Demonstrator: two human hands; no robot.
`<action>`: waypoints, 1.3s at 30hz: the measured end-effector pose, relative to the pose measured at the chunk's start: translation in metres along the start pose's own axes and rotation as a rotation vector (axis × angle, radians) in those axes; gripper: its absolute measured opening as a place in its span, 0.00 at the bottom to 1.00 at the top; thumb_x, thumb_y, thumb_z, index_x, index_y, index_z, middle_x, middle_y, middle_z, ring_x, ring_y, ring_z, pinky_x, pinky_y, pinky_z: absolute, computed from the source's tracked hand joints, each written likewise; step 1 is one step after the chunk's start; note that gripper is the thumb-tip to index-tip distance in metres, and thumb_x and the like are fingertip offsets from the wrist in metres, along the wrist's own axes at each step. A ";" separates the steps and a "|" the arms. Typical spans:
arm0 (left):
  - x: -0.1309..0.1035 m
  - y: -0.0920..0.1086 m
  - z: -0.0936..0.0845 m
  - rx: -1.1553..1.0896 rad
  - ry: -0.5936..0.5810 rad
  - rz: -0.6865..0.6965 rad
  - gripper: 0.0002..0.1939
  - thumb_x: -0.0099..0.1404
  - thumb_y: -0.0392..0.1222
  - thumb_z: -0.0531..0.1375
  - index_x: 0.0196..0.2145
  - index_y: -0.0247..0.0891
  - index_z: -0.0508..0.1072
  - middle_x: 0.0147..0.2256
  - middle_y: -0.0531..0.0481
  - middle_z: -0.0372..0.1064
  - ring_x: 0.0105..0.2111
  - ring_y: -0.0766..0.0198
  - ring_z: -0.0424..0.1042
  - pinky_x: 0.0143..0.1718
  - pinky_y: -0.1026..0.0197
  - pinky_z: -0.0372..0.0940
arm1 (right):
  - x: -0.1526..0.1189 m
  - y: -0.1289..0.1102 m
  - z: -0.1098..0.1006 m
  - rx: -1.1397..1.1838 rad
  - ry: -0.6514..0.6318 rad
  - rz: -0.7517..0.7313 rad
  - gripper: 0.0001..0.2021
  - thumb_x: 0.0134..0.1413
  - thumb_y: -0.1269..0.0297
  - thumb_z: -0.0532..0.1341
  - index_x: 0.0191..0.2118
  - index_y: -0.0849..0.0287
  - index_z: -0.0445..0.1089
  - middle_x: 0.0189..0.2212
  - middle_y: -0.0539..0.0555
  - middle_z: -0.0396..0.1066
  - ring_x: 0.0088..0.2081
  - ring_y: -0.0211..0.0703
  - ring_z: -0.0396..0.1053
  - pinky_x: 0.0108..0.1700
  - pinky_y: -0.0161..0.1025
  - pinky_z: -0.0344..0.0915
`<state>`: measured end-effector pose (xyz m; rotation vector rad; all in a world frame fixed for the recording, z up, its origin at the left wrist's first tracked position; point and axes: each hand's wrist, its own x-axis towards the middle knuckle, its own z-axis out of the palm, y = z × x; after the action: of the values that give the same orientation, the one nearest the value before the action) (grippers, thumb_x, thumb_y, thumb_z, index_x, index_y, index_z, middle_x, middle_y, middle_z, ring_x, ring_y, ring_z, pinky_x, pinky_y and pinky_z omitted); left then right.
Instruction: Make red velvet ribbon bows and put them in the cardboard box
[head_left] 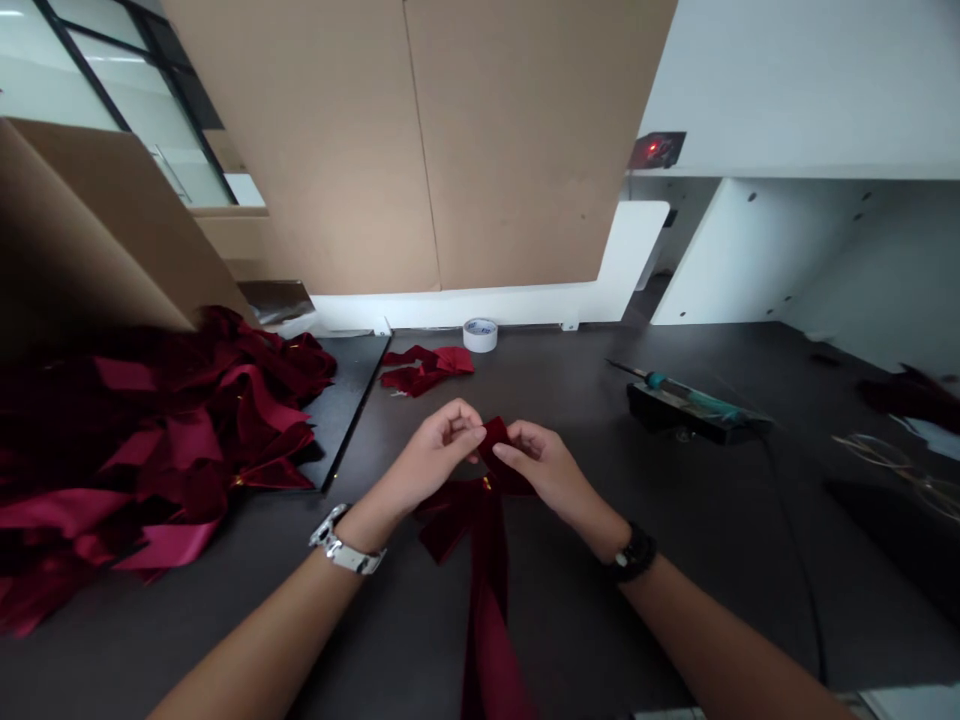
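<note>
Between my hands is a dark red velvet ribbon bow [491,515] with a small gold piece at its middle. Its long tails hang toward me over the dark table. My left hand [448,447] pinches the left edge of an upper ribbon piece with thumb and fingers. On the other edge, my right hand [541,462] closes its thumb and fingers on the same ribbon. Part of the bow's right side lies hidden behind my right hand.
A heap of red ribbon bows [172,430] lies at left beside a cardboard box [127,210]. Red ribbon scraps [427,370] and a tape roll [480,335] sit farther back. At right, a soldering iron [675,390] rests on a black stand [660,415], its cord running forward.
</note>
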<state>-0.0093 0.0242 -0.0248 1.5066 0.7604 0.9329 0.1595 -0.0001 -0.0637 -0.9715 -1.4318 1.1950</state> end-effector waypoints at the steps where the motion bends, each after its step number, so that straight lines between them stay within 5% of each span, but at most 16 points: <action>1: -0.001 -0.004 0.001 0.013 0.028 0.011 0.12 0.59 0.47 0.61 0.30 0.37 0.63 0.26 0.56 0.62 0.26 0.70 0.63 0.29 0.66 0.62 | -0.001 -0.001 0.000 0.014 -0.006 0.026 0.11 0.50 0.56 0.63 0.30 0.58 0.66 0.26 0.49 0.67 0.28 0.36 0.64 0.33 0.35 0.62; 6: -0.009 -0.021 0.000 0.240 0.324 0.134 0.12 0.56 0.42 0.63 0.29 0.38 0.62 0.24 0.59 0.57 0.23 0.71 0.57 0.26 0.67 0.55 | -0.002 -0.001 0.002 -0.009 0.108 -0.048 0.12 0.48 0.58 0.64 0.26 0.58 0.62 0.23 0.46 0.62 0.25 0.34 0.60 0.29 0.33 0.59; 11: -0.019 -0.023 0.008 0.182 0.049 0.062 0.09 0.63 0.45 0.58 0.32 0.36 0.68 0.27 0.53 0.65 0.27 0.68 0.65 0.30 0.64 0.61 | -0.007 0.002 0.008 -0.208 0.256 -0.232 0.08 0.52 0.64 0.61 0.27 0.57 0.61 0.23 0.46 0.61 0.25 0.34 0.59 0.29 0.33 0.58; 16: -0.018 -0.028 0.010 0.035 0.107 0.026 0.12 0.57 0.45 0.64 0.34 0.39 0.65 0.32 0.52 0.66 0.33 0.65 0.68 0.35 0.63 0.64 | -0.012 -0.004 0.012 -0.299 0.127 -0.319 0.03 0.53 0.70 0.59 0.36 0.57 0.69 0.31 0.51 0.67 0.32 0.37 0.66 0.34 0.35 0.64; 20: -0.014 -0.032 0.004 0.094 0.194 0.048 0.10 0.57 0.45 0.64 0.31 0.38 0.68 0.31 0.52 0.65 0.33 0.65 0.66 0.35 0.63 0.62 | -0.011 -0.002 0.013 -0.162 0.007 -0.218 0.07 0.58 0.66 0.56 0.41 0.56 0.69 0.36 0.54 0.69 0.36 0.38 0.70 0.38 0.37 0.68; 22: -0.013 -0.032 0.001 0.085 0.209 0.034 0.10 0.59 0.46 0.62 0.29 0.37 0.68 0.30 0.52 0.65 0.32 0.65 0.66 0.36 0.63 0.61 | -0.010 0.001 0.011 -0.087 0.046 -0.147 0.07 0.58 0.62 0.57 0.41 0.55 0.67 0.33 0.52 0.69 0.33 0.37 0.70 0.37 0.37 0.69; 26: -0.015 -0.027 0.001 -0.206 0.042 -0.147 0.13 0.60 0.49 0.62 0.29 0.36 0.67 0.26 0.53 0.67 0.26 0.68 0.65 0.31 0.64 0.60 | -0.006 0.003 0.004 0.009 0.127 -0.065 0.09 0.56 0.58 0.60 0.40 0.55 0.65 0.28 0.48 0.66 0.27 0.34 0.65 0.32 0.34 0.67; 31: -0.018 -0.024 0.003 -0.449 -0.140 -0.304 0.16 0.55 0.49 0.67 0.33 0.34 0.71 0.27 0.52 0.68 0.26 0.70 0.66 0.29 0.66 0.60 | -0.006 -0.005 0.001 0.106 -0.144 0.028 0.12 0.53 0.57 0.63 0.42 0.56 0.69 0.30 0.48 0.68 0.31 0.35 0.67 0.37 0.36 0.66; 39: -0.016 -0.034 0.005 -0.258 -0.042 -0.224 0.13 0.59 0.49 0.62 0.36 0.38 0.69 0.29 0.55 0.65 0.27 0.70 0.64 0.30 0.66 0.59 | -0.006 -0.002 0.004 0.075 0.121 0.047 0.16 0.47 0.54 0.67 0.26 0.57 0.62 0.21 0.45 0.62 0.24 0.32 0.60 0.28 0.32 0.61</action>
<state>-0.0112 0.0129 -0.0607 1.1861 0.7316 0.7945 0.1564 -0.0066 -0.0634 -1.0134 -1.2663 1.1950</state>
